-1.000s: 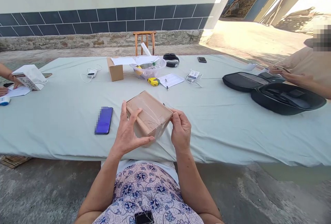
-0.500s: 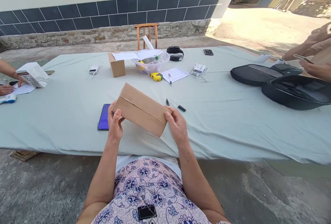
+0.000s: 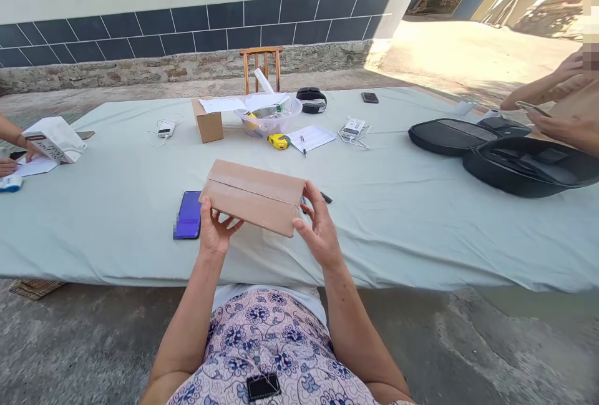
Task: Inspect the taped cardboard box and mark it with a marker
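A brown cardboard box [image 3: 255, 196] is held up above the table, its seamed face tilted toward me. My left hand [image 3: 216, 229] grips its left end, thumb on the near face and fingers spread underneath. At the right end, my right hand [image 3: 322, 230] has its thumb by the lower corner and its fingertips at the upper edge. Behind my left hand lies a phone with a blue screen [image 3: 188, 214]. A black pen, mostly covered by my right hand, lies beyond the box, and its black cap [image 3: 326, 198] is beside it.
Farther back are a small carton [image 3: 210, 127], a plastic basket [image 3: 292, 115], a yellow tape measure [image 3: 279, 141] and a written sheet [image 3: 318, 136]. An open black case [image 3: 519, 174] lies right, near a person holding a phone. Another person's hands are at left beside a white box [image 3: 58, 136].
The box has turned to lie more level, its right end rising. My right hand's grip has shifted from pinching the corner to spanning the right end. The view has shifted slightly.
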{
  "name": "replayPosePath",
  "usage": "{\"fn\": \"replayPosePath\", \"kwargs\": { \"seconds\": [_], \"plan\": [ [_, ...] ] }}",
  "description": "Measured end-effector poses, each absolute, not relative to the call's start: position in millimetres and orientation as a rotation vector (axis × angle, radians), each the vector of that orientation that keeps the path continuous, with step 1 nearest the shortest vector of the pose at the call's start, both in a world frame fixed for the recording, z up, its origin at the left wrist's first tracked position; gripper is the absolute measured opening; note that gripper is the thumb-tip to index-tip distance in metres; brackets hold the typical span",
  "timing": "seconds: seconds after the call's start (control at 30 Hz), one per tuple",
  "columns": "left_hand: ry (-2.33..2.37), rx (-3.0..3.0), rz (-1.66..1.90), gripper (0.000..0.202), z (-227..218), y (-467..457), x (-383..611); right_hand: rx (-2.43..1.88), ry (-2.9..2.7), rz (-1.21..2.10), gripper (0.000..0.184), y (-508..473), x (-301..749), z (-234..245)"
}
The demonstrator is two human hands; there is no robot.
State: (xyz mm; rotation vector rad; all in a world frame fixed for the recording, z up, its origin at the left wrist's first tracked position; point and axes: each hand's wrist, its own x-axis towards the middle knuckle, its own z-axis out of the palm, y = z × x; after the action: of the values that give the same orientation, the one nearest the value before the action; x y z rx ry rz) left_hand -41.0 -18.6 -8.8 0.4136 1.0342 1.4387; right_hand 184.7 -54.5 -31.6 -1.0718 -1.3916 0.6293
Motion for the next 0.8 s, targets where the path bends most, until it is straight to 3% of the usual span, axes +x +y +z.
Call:
{"fn": "replayPosePath", "kwargs": {
  "seconds": [0.17, 0.33, 0.53, 0.8],
  "plan": [
    [1.033, 0.422, 1.310, 0.079, -9.5, -16.9, -44.4, -1.090, -1.630, 0.468, 0.109, -59.6, 189.3, -23.8],
    [1.104, 0.723, 1.151, 0.096, -23.4, -14.7, -47.4, -1.161, -1.551, 0.312, 0.111, -60.2, 195.9, -20.4],
    [1.079, 1.230, 1.270, 0.071, -25.7, -17.3, -48.8, -1.213, -1.177, 0.579, 0.097, -57.5, 203.2, -21.7],
    [0.972, 1.468, 1.304, 0.082, -19.2, -15.3, -64.1, -1.120, -0.798, 0.975, 0.085, -45.7, 209.4, -27.6]
  ]
}}
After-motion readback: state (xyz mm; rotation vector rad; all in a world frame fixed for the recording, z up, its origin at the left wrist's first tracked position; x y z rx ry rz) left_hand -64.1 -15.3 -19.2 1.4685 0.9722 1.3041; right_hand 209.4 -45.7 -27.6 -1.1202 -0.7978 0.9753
